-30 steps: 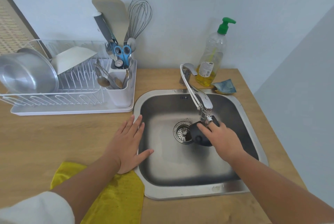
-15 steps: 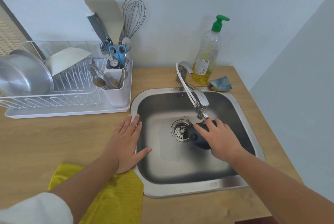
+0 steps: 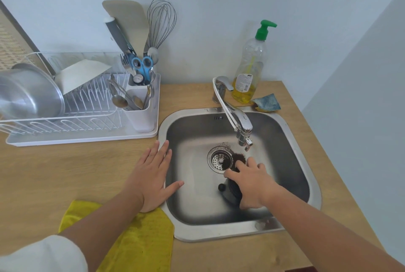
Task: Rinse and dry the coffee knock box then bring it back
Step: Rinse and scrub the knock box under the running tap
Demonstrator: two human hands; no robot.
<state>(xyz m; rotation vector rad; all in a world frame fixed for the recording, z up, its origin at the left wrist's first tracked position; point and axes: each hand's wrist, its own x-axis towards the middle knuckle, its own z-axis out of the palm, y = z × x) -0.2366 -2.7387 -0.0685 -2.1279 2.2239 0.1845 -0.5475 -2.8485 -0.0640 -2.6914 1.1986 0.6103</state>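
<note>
The dark knock box (image 3: 232,188) is tipped over inside the steel sink (image 3: 291,131), mostly hidden under my right hand (image 3: 249,184), which grips it from above. A black knob of the box sticks out on its left side. A heap of dark coffee grounds (image 3: 237,158) lies on the sink floor beside the drain strainer (image 3: 220,159). The tap (image 3: 237,122) ends just above the grounds; no water stream shows. My left hand (image 3: 153,173) rests flat and open on the sink's left rim. A yellow cloth (image 3: 135,241) lies on the counter under my left forearm.
A white dish rack (image 3: 83,118) with a metal bowl and a utensil holder stands back left on the wooden counter. A soap bottle (image 3: 249,70) and a blue sponge (image 3: 268,101) sit behind the sink. A wall closes the right side.
My right hand has pulled the knock box toward me and tipped it over; coffee grounds now lie by the drain. My left hand has stayed on the rim.
</note>
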